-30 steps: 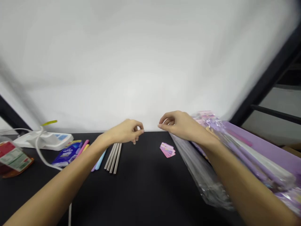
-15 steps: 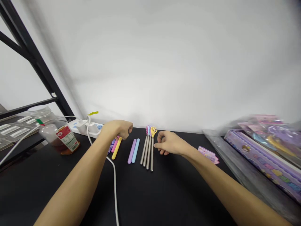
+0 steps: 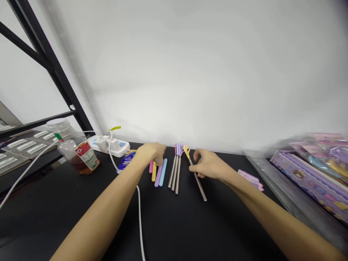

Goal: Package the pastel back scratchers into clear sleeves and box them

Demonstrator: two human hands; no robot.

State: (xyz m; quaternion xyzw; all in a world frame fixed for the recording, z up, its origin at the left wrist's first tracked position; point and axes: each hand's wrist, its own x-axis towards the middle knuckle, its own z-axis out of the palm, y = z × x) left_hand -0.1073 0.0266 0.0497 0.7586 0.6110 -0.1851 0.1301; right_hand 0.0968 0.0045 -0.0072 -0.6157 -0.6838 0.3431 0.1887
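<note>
My left hand (image 3: pixel 154 152) is curled down over the upper ends of a row of coloured sticks; its fingertips are hidden. From under it show a pink stick (image 3: pixel 151 167), a yellow stick (image 3: pixel 154 173), a purple stick (image 3: pixel 157 178) and a light blue stick (image 3: pixel 162 174). My right hand (image 3: pixel 205 164) pinches the metal rod of a back scratcher (image 3: pixel 199 186) with a yellow hand-shaped head, lying tilted on the table. Between my hands, several other back scratchers (image 3: pixel 175 174) with pink, blue and purple heads lie side by side.
Left are a blue packet (image 3: pixel 126 159), a white power strip (image 3: pixel 119 148), a white cable (image 3: pixel 140 217) and a labelled bottle (image 3: pixel 84 157) of brown liquid. Pink cards (image 3: pixel 250 179) and plastic-wrapped purple packaging (image 3: pixel 307 177) lie right. A white wall stands behind the black table (image 3: pixel 168 232).
The yellow back scratcher has moved right, away from the others, and turned aslant with my right hand. My left hand has moved right; the pink and yellow sticks now lie against the purple one.
</note>
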